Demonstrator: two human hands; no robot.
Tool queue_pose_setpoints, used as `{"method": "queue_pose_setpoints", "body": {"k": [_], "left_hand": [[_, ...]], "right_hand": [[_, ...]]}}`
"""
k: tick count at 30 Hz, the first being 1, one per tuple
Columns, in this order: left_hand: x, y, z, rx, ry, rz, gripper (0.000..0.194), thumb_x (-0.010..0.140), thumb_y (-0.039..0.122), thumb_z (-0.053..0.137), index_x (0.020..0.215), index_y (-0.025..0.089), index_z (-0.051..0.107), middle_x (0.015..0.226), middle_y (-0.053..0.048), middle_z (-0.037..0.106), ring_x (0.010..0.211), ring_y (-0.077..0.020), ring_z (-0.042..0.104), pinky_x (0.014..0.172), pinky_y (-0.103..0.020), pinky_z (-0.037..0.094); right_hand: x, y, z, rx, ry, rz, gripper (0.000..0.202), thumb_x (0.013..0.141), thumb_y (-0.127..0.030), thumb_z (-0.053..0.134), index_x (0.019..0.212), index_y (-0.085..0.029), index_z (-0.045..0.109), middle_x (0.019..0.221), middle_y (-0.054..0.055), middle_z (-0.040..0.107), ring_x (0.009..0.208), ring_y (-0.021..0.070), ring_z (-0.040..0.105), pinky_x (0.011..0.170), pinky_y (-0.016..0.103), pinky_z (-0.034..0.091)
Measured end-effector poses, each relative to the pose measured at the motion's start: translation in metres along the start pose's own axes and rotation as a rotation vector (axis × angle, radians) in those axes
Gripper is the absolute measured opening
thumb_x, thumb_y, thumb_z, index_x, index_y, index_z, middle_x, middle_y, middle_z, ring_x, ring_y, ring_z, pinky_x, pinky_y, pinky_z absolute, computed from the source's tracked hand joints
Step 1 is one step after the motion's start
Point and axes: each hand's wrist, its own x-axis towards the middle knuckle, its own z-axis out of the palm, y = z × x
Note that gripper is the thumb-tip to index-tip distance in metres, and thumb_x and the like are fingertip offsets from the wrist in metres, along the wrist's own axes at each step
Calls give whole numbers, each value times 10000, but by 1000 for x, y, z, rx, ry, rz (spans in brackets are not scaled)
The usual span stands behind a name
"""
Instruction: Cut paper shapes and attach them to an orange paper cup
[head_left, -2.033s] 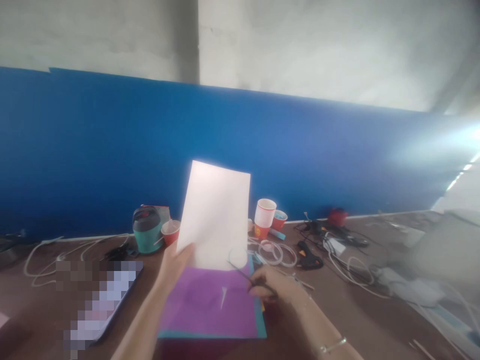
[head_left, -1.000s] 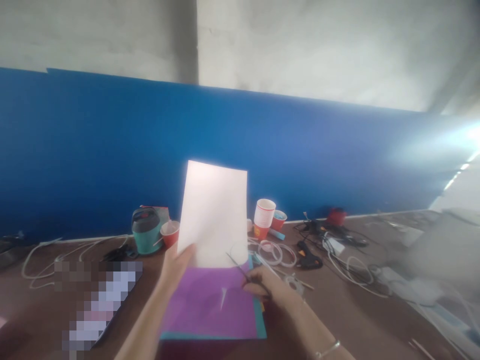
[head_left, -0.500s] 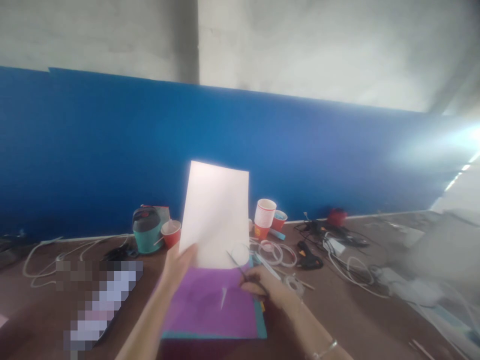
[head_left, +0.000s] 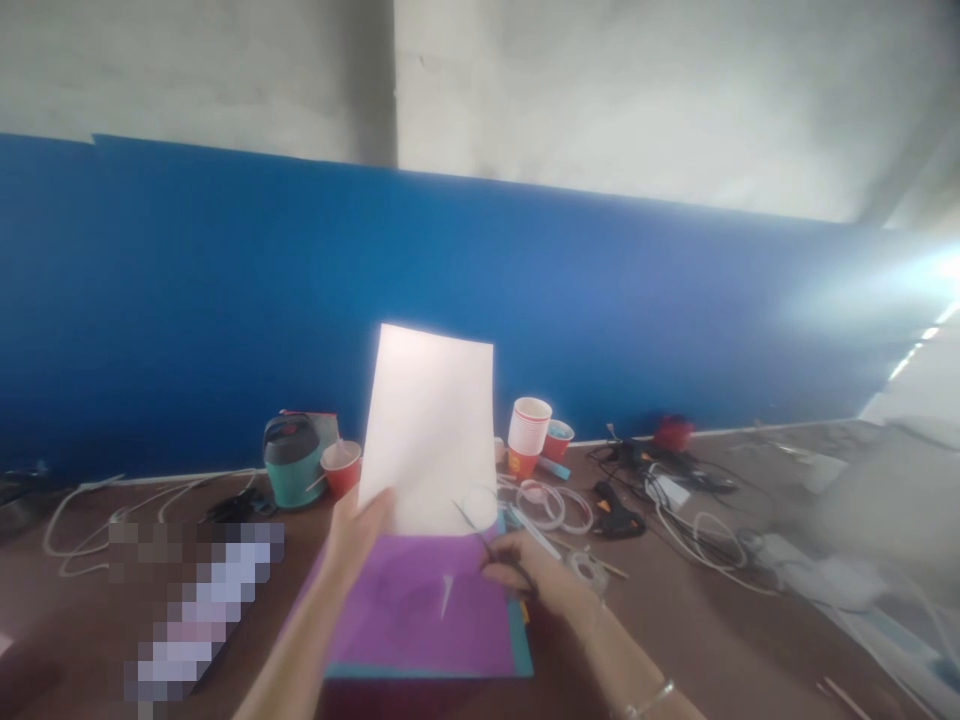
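The left hand [head_left: 364, 525] pinches the white sheet [head_left: 431, 430] at its lower left edge, thumb on the front. The right hand [head_left: 525, 570] closes around the scissors [head_left: 486, 546], blades before the sheet's lower right corner; contact is unclear. Compared with two seconds ago, the blades point more steeply upward. Below lies purple paper [head_left: 397, 625]. The stacked cups [head_left: 529, 428] bear a yellow mark, too small to read.

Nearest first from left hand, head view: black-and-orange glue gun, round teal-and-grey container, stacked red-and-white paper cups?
1. Container: left of the left hand.
2. Paper cups: to the right.
3. Glue gun: farther right.
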Motion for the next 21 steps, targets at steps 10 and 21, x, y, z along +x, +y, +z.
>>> {"method": "queue_pose_setpoints", "body": {"k": [10, 21], "left_hand": [[-1, -8, 4, -26, -12, 15, 436, 719, 406, 647, 1030, 99, 657, 987, -118, 700, 948, -306, 631, 783, -372, 506], [-1, -10, 6, -16, 16, 40, 424, 737, 389, 637, 1052, 105, 655, 1007, -117, 698, 969, -299, 625, 814, -375, 489]], "right_hand": [[-4, -15, 5, 162, 29, 25, 273, 643, -356, 708, 801, -140, 650, 461, -73, 439, 403, 56, 373, 392, 185, 259], [2, -9, 12, 221, 102, 8, 364, 627, -432, 724, 812, -130, 641, 493, -65, 445, 399, 45, 338, 376, 184, 238]]}}
